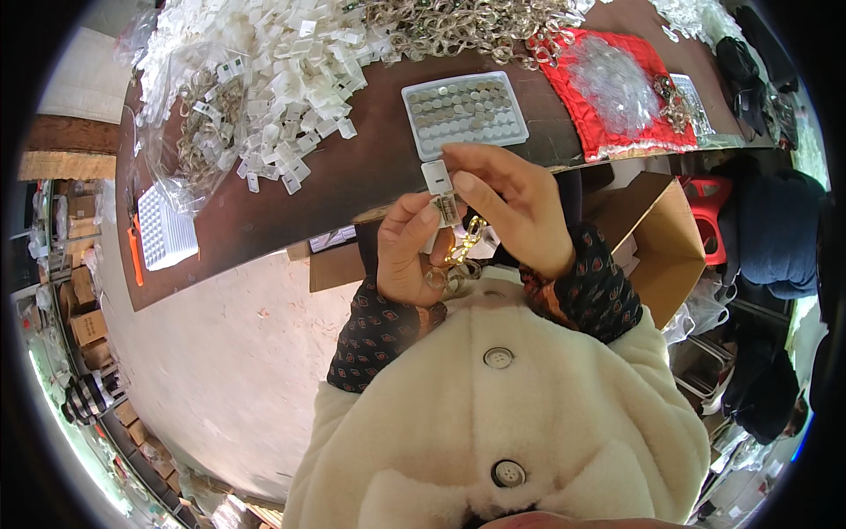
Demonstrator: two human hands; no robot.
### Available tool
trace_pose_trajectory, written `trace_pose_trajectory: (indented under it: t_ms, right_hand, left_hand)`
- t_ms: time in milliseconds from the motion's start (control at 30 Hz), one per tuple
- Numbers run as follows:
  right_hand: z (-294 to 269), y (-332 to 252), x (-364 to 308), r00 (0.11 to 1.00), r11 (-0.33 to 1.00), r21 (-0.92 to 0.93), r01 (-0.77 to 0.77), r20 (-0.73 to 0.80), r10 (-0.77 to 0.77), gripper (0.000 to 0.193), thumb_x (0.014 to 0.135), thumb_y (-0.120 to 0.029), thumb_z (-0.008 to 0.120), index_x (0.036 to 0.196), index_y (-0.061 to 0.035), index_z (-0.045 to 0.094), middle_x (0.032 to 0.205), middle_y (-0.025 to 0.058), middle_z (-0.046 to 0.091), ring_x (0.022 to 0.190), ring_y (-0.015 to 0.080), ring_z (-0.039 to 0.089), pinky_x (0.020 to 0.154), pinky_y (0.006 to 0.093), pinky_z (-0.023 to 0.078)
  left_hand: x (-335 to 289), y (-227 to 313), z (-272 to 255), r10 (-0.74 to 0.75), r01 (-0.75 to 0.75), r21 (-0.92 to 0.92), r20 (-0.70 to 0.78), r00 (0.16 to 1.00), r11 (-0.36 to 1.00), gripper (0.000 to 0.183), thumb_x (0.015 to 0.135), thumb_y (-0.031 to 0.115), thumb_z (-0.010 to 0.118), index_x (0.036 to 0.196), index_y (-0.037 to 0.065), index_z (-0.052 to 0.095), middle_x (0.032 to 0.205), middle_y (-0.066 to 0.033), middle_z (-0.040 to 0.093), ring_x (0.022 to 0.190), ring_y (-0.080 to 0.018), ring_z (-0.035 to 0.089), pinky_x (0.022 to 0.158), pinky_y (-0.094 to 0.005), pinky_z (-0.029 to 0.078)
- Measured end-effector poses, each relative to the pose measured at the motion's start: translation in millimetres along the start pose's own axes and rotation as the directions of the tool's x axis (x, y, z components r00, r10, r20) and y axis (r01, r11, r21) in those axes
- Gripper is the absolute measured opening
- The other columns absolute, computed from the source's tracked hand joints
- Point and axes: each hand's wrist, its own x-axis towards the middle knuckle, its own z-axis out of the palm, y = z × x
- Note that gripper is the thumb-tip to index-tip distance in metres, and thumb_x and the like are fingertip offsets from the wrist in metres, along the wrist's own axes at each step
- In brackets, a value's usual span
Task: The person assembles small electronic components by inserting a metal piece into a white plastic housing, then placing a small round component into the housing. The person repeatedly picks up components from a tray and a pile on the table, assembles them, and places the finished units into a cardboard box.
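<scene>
My left hand (pixel 411 251) pinches a small white plastic case (pixel 437 178) just in front of the table edge. Its flap is folded up, and a small compartment with metallic parts shows below. From the right, my right hand (pixel 520 207) closes its thumb and fingers at the case's upper edge; whether they hold anything else is hidden. Below the case a gold-coloured chain (pixel 470 241) dangles between the hands. Just beyond them lies a white tray (pixel 520 132) with rows of round, silvery button-like discs (pixel 463 101).
A heap of small white plastic pieces (pixel 300 88) covers the brown table's (pixel 264 225) left part. Chains (pixel 467 26) lie behind the tray. Clear plastic pieces (pixel 612 75) rest on red cloth (pixel 571 101). Orange-handled pliers (pixel 136 256) lie far left; a cardboard box (pixel 665 238) stands right.
</scene>
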Motion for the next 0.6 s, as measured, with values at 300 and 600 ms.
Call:
trace_pose_trajectory:
  t_ms: [300,600]
  right_hand:
    - [-0.3,9.3,-4.5,0.986,0.963,0.242,0.122,0.081,-0.145,0.019,0.086,0.009,0.065,0.105,0.0035,0.068,0.105,0.0121,0.068,0.095,0.0157,0.065,0.082,0.0290,0.054]
    - [-4.2,13.6,-1.8,0.876,0.880,-0.047,0.472,0.137,-0.462,0.026,0.076,0.014,0.067,0.098,0.0007,0.070,0.109,0.0148,0.067,0.103,0.0269,0.064,0.086,0.0330,0.053]
  left_hand:
    - [-5.8,-0.8,7.3,-0.114,0.117,-0.083,0.050,0.992,0.990,0.022,0.100,0.020,0.058,0.114,0.004,0.060,0.094,-0.0055,0.066,0.058,-0.0042,0.051,0.046,-0.0189,0.043]
    - [-7.1,-1.5,19.2,-0.130,0.132,0.020,-0.066,0.989,0.991,0.023,0.099,0.029,0.060,0.117,0.016,0.057,0.070,0.0073,0.051,0.053,-0.0044,0.042,0.049,-0.0201,0.037]
